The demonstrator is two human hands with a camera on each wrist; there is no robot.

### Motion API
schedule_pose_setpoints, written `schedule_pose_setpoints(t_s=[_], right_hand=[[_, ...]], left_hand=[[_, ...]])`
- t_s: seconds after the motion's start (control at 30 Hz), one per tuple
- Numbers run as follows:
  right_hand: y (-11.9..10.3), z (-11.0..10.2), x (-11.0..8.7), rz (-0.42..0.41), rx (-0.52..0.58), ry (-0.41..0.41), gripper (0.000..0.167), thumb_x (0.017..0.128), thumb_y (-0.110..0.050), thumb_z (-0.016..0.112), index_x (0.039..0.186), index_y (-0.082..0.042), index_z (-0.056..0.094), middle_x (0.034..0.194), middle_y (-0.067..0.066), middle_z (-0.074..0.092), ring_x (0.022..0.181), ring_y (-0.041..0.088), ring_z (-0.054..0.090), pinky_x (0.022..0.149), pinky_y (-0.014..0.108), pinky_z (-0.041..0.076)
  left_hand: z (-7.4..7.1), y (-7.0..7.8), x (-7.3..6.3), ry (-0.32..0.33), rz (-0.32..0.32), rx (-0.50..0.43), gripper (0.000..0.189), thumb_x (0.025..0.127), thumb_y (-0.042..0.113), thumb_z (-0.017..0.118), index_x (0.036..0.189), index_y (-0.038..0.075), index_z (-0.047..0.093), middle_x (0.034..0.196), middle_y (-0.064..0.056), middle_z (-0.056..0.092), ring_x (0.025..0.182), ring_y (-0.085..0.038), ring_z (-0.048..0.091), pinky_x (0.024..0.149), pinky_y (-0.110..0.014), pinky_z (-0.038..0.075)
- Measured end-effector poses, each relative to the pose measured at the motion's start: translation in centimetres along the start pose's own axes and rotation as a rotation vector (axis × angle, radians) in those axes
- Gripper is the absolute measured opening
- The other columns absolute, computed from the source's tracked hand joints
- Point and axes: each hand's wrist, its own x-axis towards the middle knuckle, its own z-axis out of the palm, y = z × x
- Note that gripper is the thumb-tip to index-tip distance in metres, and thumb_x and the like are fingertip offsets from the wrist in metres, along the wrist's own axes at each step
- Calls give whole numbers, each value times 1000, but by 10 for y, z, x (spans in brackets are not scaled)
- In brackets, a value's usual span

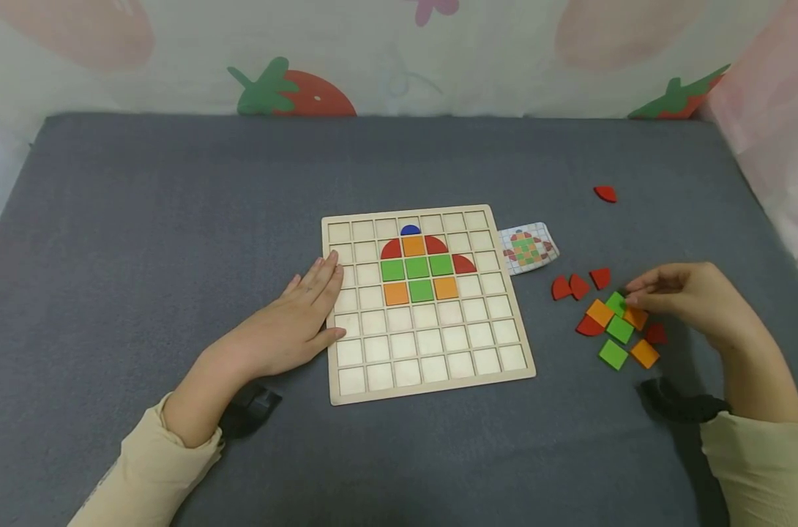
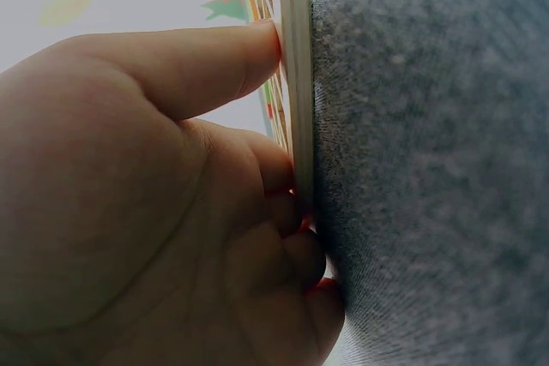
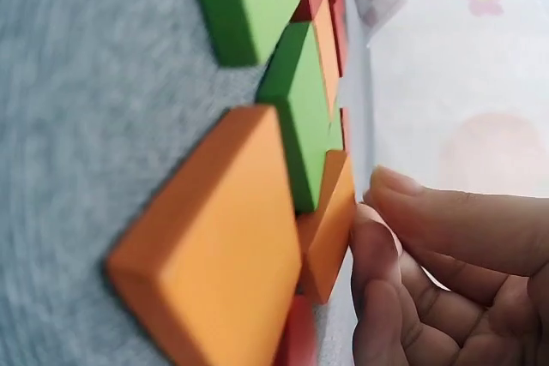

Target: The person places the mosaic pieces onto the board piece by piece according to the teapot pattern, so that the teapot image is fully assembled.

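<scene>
A square wooden grid board [image 1: 432, 390] lies at mid-table, its upper cells filled with a blue half-round piece [image 1: 410, 230], red quarter-round pieces [image 1: 463, 263], green square tiles [image 1: 416, 268] and orange square tiles [image 1: 414, 245]. My left hand [image 1: 293, 318] rests along the board's left rim, fingers straight; the left wrist view shows thumb and fingertips at its edge. Over a loose pile to the right, my right hand [image 1: 698, 300] has its fingertips right at an orange tile [image 3: 330, 229], thumb and forefinger close together. Beside that tile lies a green tile [image 3: 296, 117].
A pattern card [image 1: 531, 249] pokes out from under the board's right edge. Loose red pieces [image 1: 599, 278] lie around the pile, and a single red piece [image 1: 606, 194] sits farther back. Dark grey cloth [image 1: 175, 205] covers the table; a strawberry-print curtain [image 1: 471, 66] hangs behind.
</scene>
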Motion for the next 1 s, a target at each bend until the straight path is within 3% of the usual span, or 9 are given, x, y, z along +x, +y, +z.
schedule_pose_setpoints(t_s=[0.5, 1.0], right_hand=[[-4, 3, 6, 42, -111, -90, 32, 87, -20, 69, 107, 6, 64, 85, 3, 67, 70, 11, 61, 66, 24, 49], [-6, 6, 10, 29, -162, -108, 32, 84, -19, 73, 102, 5, 62, 88, 6, 64, 71, 11, 57, 63, 26, 49]], left_hand=[[0, 0, 0, -3, -2, -7, 73, 99, 26, 48, 149, -6, 6, 156, -19, -7, 143, -32, -3, 112, -53, 10], [1, -1, 1, -17, -20, -12, 75, 98, 26, 51, 149, -5, 4, 156, -18, -8, 143, -31, -6, 112, -52, 8]])
